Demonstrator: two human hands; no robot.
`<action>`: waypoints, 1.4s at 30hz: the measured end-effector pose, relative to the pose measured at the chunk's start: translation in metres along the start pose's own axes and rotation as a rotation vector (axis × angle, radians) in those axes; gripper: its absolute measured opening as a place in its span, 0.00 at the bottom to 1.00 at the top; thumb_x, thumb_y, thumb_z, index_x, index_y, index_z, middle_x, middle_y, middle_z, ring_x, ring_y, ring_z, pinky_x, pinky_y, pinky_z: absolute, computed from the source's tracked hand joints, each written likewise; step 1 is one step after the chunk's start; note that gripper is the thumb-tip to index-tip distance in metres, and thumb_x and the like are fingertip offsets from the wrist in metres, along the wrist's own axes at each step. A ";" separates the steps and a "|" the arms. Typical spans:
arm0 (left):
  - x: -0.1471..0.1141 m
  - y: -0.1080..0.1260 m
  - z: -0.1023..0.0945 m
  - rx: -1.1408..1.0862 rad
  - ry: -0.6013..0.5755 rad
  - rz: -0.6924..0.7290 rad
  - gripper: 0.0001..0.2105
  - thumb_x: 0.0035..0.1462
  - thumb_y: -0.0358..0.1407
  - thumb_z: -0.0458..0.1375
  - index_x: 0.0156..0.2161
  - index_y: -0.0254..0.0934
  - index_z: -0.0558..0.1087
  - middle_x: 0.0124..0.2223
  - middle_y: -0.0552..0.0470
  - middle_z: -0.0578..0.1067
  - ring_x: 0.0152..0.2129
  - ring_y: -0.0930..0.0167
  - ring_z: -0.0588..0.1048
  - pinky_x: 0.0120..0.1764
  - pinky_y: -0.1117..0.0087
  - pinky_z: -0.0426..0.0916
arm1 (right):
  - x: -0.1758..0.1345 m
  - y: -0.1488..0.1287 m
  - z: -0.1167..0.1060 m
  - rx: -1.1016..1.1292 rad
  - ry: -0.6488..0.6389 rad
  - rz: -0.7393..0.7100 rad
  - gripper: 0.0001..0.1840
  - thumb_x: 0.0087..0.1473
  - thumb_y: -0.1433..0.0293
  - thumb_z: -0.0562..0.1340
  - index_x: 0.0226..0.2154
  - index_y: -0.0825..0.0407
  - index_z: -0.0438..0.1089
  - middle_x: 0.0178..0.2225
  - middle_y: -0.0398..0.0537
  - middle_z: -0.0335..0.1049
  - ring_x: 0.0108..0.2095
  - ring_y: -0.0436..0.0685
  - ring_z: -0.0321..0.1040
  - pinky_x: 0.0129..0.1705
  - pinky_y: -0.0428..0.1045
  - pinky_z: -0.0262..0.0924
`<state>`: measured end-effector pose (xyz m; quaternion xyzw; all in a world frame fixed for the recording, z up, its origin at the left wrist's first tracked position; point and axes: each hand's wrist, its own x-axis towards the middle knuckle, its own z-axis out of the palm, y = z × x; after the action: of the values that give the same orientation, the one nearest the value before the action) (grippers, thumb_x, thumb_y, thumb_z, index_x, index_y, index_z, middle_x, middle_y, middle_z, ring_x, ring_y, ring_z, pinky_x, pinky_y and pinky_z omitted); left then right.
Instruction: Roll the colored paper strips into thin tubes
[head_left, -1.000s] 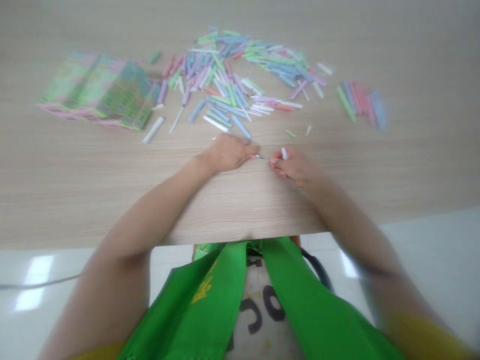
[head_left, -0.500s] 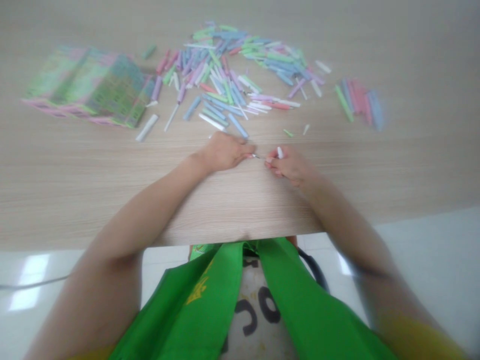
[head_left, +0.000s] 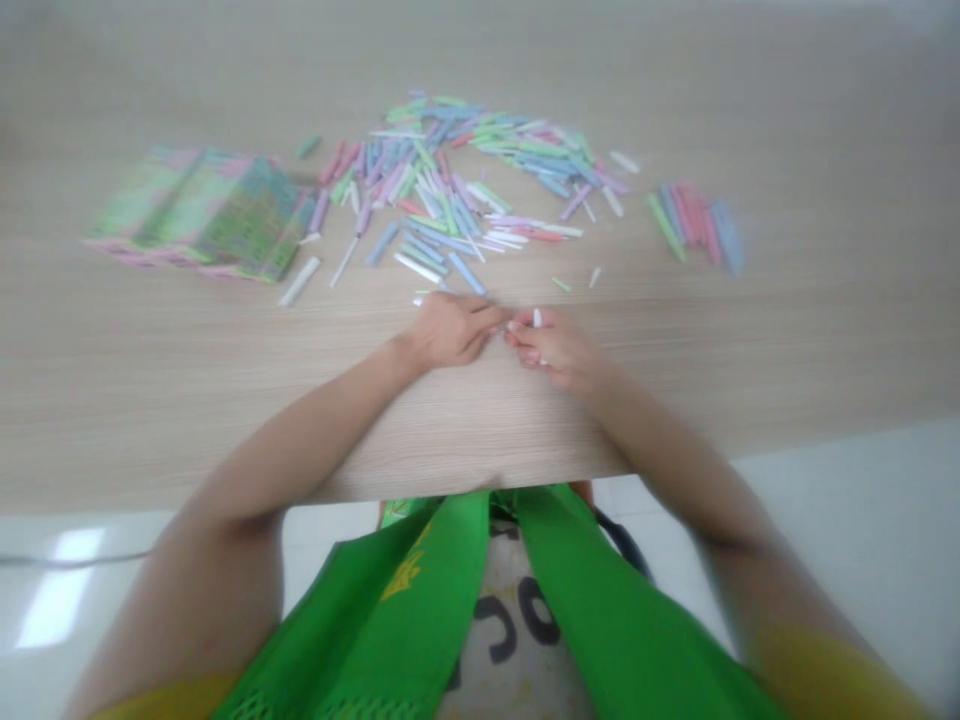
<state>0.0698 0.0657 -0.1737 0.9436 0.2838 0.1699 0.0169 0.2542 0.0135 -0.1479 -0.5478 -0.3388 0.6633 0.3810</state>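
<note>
Right hand (head_left: 551,345) grips a small white rod-like piece (head_left: 537,318), its tips at or just beside those of the left hand (head_left: 454,330) over the pale wood-grain table (head_left: 465,430); the left's hold is too blurred to tell. Fine two-handed work seems under way, calling next for a steady, aligned pinch. Beyond lies a loose heap of pastel pen-like sticks (head_left: 450,200).

Soft, greyish, even light is filling the room around me. White glare is bouncing off the glossy pale tiled floor (head_left: 109,580) on the left. A faint shadow is falling beside a bare right forearm (head_left: 664,450). Haze is veiling the pale wood-grain table (head_left: 810,330), and blur is smearing the green-and-pink printed boxes (head_left: 191,215) and slim pastel sticks (head_left: 696,222) at right.
</note>
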 end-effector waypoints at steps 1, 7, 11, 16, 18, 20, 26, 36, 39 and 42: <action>0.000 0.002 -0.001 -0.002 0.024 -0.014 0.21 0.69 0.45 0.43 0.50 0.41 0.76 0.37 0.47 0.79 0.28 0.68 0.75 0.30 0.67 0.60 | 0.000 0.000 0.001 0.021 0.001 -0.003 0.14 0.59 0.80 0.58 0.23 0.53 0.61 0.18 0.37 0.64 0.12 0.40 0.47 0.16 0.40 0.40; 0.000 0.023 -0.003 0.043 0.123 -0.107 0.18 0.67 0.38 0.46 0.47 0.42 0.80 0.32 0.49 0.79 0.26 0.70 0.74 0.27 0.68 0.57 | -0.005 -0.007 0.002 0.163 0.091 -0.030 0.11 0.64 0.69 0.57 0.29 0.49 0.60 0.12 0.31 0.55 0.11 0.43 0.44 0.15 0.41 0.39; -0.004 0.042 0.000 0.032 0.225 -0.192 0.19 0.68 0.40 0.47 0.44 0.40 0.80 0.29 0.48 0.77 0.25 0.70 0.73 0.28 0.68 0.57 | -0.011 -0.017 -0.010 0.280 0.233 -0.042 0.12 0.63 0.65 0.53 0.27 0.49 0.58 0.15 0.36 0.61 0.14 0.45 0.54 0.20 0.42 0.53; -0.009 0.064 0.001 -0.137 0.251 -0.278 0.20 0.70 0.42 0.45 0.40 0.38 0.80 0.27 0.49 0.75 0.24 0.70 0.73 0.28 0.68 0.59 | -0.013 -0.012 -0.017 0.360 0.240 -0.036 0.19 0.63 0.61 0.46 0.22 0.48 0.53 0.12 0.33 0.43 0.12 0.45 0.36 0.17 0.44 0.36; -0.009 0.070 0.001 -0.197 0.226 -0.282 0.20 0.70 0.42 0.45 0.39 0.38 0.79 0.26 0.50 0.75 0.23 0.71 0.72 0.27 0.68 0.58 | -0.010 -0.006 -0.014 0.381 0.230 -0.031 0.19 0.63 0.61 0.46 0.22 0.48 0.52 0.12 0.32 0.39 0.13 0.45 0.33 0.17 0.44 0.32; -0.007 0.073 0.001 -0.247 0.209 -0.294 0.20 0.69 0.42 0.46 0.39 0.38 0.80 0.26 0.50 0.75 0.22 0.71 0.71 0.27 0.68 0.58 | -0.006 0.001 -0.011 0.392 0.232 -0.065 0.17 0.61 0.63 0.49 0.21 0.48 0.51 0.12 0.33 0.40 0.13 0.45 0.34 0.17 0.44 0.32; -0.007 0.072 0.001 -0.324 0.149 -0.274 0.20 0.69 0.43 0.46 0.37 0.39 0.79 0.25 0.50 0.73 0.21 0.71 0.69 0.27 0.68 0.58 | 0.001 0.014 -0.003 0.395 0.332 -0.245 0.14 0.51 0.72 0.53 0.18 0.49 0.48 0.14 0.35 0.42 0.15 0.45 0.38 0.17 0.44 0.36; -0.007 0.072 -0.001 -0.396 0.168 -0.266 0.18 0.69 0.41 0.47 0.39 0.39 0.80 0.26 0.50 0.74 0.22 0.71 0.71 0.27 0.67 0.59 | 0.002 0.032 0.000 0.026 0.428 -0.491 0.20 0.58 0.62 0.57 0.20 0.48 0.50 0.19 0.37 0.46 0.20 0.47 0.47 0.22 0.45 0.46; -0.006 0.071 0.001 -0.413 0.224 -0.316 0.18 0.68 0.40 0.47 0.38 0.37 0.79 0.27 0.49 0.76 0.23 0.70 0.72 0.28 0.68 0.61 | -0.005 0.032 0.002 0.019 0.338 -0.509 0.17 0.58 0.59 0.60 0.25 0.48 0.55 0.20 0.36 0.46 0.21 0.47 0.48 0.23 0.45 0.47; -0.009 0.069 0.005 -0.416 0.261 -0.332 0.18 0.67 0.38 0.45 0.36 0.35 0.76 0.28 0.48 0.76 0.25 0.69 0.74 0.31 0.67 0.65 | -0.011 0.031 0.004 0.041 0.243 -0.461 0.11 0.57 0.60 0.61 0.31 0.46 0.59 0.22 0.35 0.48 0.21 0.47 0.48 0.24 0.45 0.47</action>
<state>0.1013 0.0031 -0.1722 0.8308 0.3930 0.3390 0.2009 0.2475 -0.0115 -0.1690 -0.5240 -0.3927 0.4950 0.5711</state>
